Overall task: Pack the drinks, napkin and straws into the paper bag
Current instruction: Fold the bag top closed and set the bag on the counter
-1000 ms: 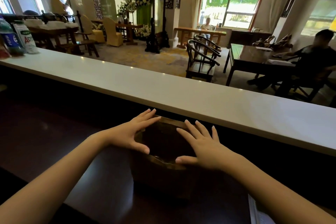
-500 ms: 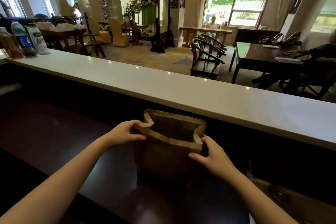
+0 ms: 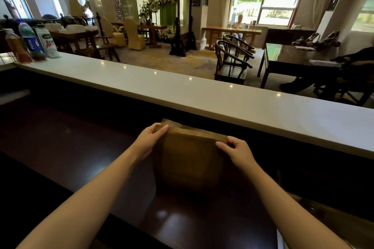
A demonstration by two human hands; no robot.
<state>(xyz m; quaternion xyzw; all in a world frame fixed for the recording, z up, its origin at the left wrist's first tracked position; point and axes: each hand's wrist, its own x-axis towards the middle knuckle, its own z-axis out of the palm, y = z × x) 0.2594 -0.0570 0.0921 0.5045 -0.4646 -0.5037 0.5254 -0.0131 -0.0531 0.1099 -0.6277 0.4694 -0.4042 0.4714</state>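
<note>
A brown paper bag (image 3: 188,159) stands upright on the dark lower counter (image 3: 70,147), just below the white bar top. Its mouth is pressed flat and closed. My left hand (image 3: 150,139) pinches the bag's top left corner, thumb on the near face. My right hand (image 3: 235,150) pinches the top right corner the same way. The bag's inside is hidden. Three drink bottles (image 3: 30,43) stand far left on the white bar top. No napkin or straws show.
The white bar top (image 3: 222,99) runs across behind the bag, raised above the dark counter. A brown object (image 3: 332,218) lies at the lower right edge. Beyond the bar are chairs (image 3: 232,60), tables and seated people.
Both hands went from lying flat over the open bag mouth to gripping its top corners. The mouth, open half a second ago, is now pressed flat.
</note>
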